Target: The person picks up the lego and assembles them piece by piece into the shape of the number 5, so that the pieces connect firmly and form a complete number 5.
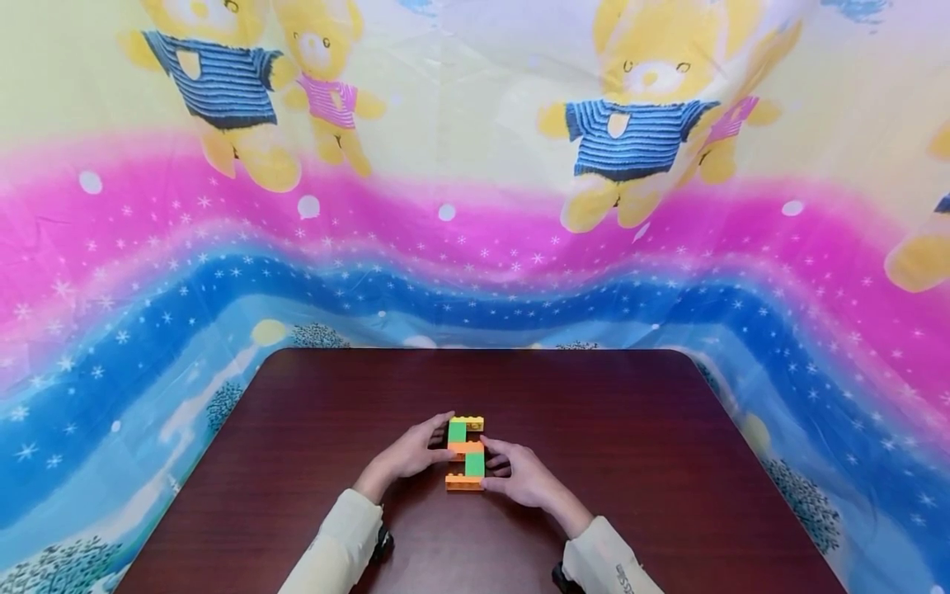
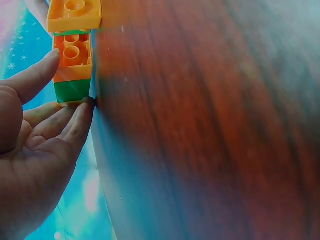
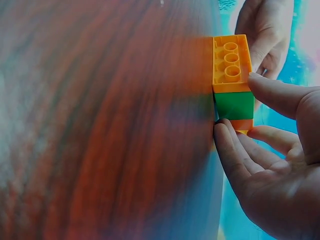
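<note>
Several toy building bricks are joined in a zigzag shape lying on its side. It runs from a yellow brick [image 1: 473,423] at the far end, through a green brick [image 1: 457,431], an orange brick [image 1: 466,447] and another green brick [image 1: 474,464], to an orange brick [image 1: 464,484] nearest the body. My left hand [image 1: 408,452] holds the left side, thumb at the middle orange brick and fingers by the far end. From the right, my right hand [image 1: 525,476] grips it, thumb at the near orange brick. In the right wrist view, round tubes show inside that brick's hollow underside [image 3: 231,59].
A dark red-brown table [image 1: 594,412] with rounded far corners lies under the bricks. Behind and beside it hangs a curtain [image 1: 475,206] printed with teddy bears and snowflakes. Pale sleeves [image 1: 337,536] cover both forearms.
</note>
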`<state>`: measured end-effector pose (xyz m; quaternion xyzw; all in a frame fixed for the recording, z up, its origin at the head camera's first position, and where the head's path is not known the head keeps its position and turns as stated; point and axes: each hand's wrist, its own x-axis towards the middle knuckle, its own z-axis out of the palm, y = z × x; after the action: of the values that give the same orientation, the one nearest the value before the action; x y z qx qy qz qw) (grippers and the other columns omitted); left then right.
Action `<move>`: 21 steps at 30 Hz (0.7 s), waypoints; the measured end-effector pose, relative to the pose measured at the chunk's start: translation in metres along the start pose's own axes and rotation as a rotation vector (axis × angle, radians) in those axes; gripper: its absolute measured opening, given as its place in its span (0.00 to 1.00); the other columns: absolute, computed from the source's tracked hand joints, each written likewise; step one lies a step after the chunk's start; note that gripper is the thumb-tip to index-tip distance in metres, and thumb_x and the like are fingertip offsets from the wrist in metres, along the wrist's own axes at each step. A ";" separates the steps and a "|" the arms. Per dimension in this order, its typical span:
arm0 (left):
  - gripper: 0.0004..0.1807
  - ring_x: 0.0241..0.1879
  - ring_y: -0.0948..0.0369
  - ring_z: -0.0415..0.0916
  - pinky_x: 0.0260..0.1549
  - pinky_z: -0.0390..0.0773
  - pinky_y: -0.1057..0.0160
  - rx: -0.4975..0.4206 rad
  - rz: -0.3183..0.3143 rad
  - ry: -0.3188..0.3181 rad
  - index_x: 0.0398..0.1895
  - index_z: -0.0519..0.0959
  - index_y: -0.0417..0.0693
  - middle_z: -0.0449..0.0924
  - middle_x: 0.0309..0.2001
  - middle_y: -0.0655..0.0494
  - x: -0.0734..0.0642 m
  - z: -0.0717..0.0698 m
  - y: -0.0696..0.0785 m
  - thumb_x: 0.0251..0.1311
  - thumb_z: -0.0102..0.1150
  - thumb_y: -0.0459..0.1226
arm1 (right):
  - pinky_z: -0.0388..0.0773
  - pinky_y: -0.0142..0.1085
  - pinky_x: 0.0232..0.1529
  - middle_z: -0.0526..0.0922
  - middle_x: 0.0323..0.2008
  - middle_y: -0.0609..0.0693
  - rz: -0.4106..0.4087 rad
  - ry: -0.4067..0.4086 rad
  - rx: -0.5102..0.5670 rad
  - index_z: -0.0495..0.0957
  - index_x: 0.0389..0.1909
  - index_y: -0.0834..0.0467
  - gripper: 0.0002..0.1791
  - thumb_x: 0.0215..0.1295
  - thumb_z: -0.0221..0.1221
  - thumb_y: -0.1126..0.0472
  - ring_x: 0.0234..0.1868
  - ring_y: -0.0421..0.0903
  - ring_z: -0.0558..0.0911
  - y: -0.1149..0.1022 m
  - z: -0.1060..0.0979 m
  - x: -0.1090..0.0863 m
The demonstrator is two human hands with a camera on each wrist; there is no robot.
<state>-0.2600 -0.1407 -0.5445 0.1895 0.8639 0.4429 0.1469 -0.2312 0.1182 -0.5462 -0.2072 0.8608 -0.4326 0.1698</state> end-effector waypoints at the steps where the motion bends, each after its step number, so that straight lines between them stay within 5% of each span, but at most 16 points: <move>1: 0.42 0.73 0.43 0.67 0.68 0.71 0.41 0.000 0.000 0.000 0.82 0.54 0.43 0.63 0.77 0.41 0.000 0.000 0.000 0.72 0.63 0.41 | 0.85 0.46 0.54 0.80 0.63 0.56 0.001 0.000 0.000 0.64 0.78 0.55 0.42 0.66 0.70 0.58 0.57 0.51 0.84 0.000 0.000 0.000; 21: 0.41 0.72 0.44 0.68 0.68 0.72 0.41 0.019 -0.020 -0.001 0.82 0.55 0.43 0.66 0.75 0.41 -0.002 0.000 0.002 0.72 0.63 0.42 | 0.84 0.47 0.55 0.79 0.64 0.56 -0.006 0.008 -0.035 0.65 0.78 0.56 0.40 0.67 0.69 0.56 0.57 0.52 0.83 0.000 0.000 0.000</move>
<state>-0.2576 -0.1404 -0.5428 0.1826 0.8698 0.4331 0.1498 -0.2310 0.1180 -0.5461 -0.2109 0.8683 -0.4189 0.1617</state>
